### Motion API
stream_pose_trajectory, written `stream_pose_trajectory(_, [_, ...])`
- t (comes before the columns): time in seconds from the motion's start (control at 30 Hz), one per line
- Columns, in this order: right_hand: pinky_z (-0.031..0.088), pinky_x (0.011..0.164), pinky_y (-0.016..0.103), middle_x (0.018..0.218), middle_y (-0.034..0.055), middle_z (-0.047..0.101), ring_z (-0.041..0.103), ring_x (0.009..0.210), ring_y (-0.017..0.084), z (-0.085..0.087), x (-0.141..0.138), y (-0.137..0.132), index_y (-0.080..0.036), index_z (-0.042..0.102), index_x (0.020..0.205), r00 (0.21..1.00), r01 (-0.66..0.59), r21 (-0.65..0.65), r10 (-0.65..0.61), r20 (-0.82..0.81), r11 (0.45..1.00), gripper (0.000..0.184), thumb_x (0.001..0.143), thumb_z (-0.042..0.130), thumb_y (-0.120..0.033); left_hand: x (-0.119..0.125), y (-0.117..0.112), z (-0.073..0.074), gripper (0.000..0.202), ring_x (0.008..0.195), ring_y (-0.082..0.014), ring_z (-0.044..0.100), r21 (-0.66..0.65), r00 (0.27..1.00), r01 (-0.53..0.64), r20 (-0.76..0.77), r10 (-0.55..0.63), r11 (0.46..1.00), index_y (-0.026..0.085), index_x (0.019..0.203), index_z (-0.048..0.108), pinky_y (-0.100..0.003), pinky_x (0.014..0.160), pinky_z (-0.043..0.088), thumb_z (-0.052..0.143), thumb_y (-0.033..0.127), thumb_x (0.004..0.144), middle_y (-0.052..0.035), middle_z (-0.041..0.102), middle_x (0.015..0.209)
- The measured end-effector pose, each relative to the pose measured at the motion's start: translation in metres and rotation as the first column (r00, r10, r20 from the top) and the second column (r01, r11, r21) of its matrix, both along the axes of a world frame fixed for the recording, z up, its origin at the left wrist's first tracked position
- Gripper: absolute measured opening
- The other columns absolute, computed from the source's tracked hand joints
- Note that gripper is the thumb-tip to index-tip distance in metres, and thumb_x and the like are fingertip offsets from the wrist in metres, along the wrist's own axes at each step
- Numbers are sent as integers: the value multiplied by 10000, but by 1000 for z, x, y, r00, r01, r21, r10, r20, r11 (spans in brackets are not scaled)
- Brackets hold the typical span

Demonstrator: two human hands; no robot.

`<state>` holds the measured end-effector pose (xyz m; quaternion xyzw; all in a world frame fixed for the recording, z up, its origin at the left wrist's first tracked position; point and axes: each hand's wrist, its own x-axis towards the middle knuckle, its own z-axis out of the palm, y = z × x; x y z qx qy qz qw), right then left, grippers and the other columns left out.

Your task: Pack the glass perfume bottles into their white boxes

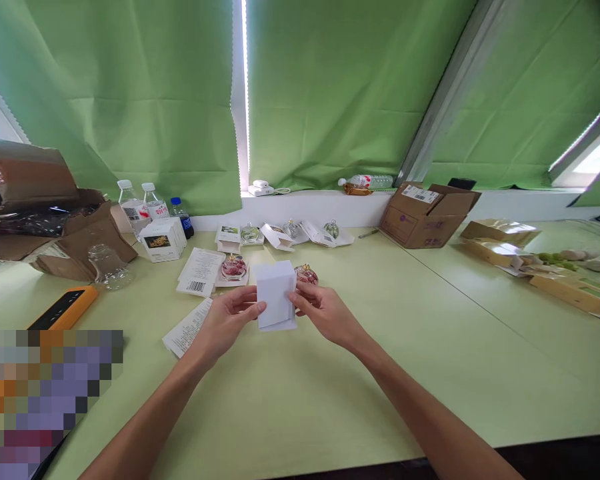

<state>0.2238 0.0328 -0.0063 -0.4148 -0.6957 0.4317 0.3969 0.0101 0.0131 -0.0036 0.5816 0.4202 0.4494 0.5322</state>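
Observation:
Between my hands, above the table, is a small white box [276,297] with a loose flap or edge along its bottom. My left hand [225,320] pinches its left side, thumb on the near face. On the opposite side my right hand [327,310] grips the edge with thumb and fingers. Partly hidden behind my right hand sits a red glass bottle with a gold top [307,274]. Left of the box, another red glass bottle [233,268] lies by a printed white carton [200,270]. A printed sheet or flat carton [186,331] is beside my left forearm.
Further back are several small cartons with clear glass bottles [251,233]. Plastic bottles [155,202], a white box [163,240], a clear jar [109,267] and cardboard boxes [93,227] stand left. Another cardboard box [425,217] and yellow trays [570,290] are right.

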Motion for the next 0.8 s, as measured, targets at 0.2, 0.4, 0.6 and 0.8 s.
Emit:
stream_pose_trajectory(0.2, [559, 766, 394, 1073, 78, 677, 644, 956, 248, -1, 1, 1, -240, 568, 1241, 1000, 12, 8, -12, 6, 1000, 413, 878, 542, -436, -2, 1, -2, 403, 1044, -255, 628, 36, 999, -17, -39, 18, 999, 198, 1132, 650, -407, 936, 480, 661, 386, 776, -81, 665, 1173])
stream_pose_trajectory(0.4, [550, 827, 404, 1127, 68, 666, 645, 978, 246, -3, 2, 1, -247, 616, 1206, 995, -28, 73, 21, 101, 997, 360, 889, 535, -398, -2, 4, -12, 357, 964, -257, 659, 82, 981, -14, -192, 29, 997, 176, 1068, 670, -398, 866, 520, 675, 352, 757, -90, 705, 1067])
stream_pose_trajectory(0.6, [519, 881, 416, 1196, 93, 636, 612, 1060, 258, 0, 0, -5, -226, 547, 1273, 959, 244, 256, -272, 78, 935, 450, 872, 559, -431, -3, 5, -17, 294, 947, -228, 670, 102, 948, -39, -312, 69, 994, 187, 1041, 666, -346, 826, 545, 655, 300, 770, -63, 717, 1024])
stream_pose_trajectory(0.8, [512, 732, 320, 790, 53, 701, 647, 760, 184, 20, 2, -17, -184, 682, 800, 970, 210, 478, -244, 8, 853, 244, 903, 533, -348, -5, 7, -16, 261, 938, -214, 672, 115, 942, 12, -335, 28, 993, 199, 1030, 667, -324, 832, 541, 637, 289, 787, -43, 721, 1003])
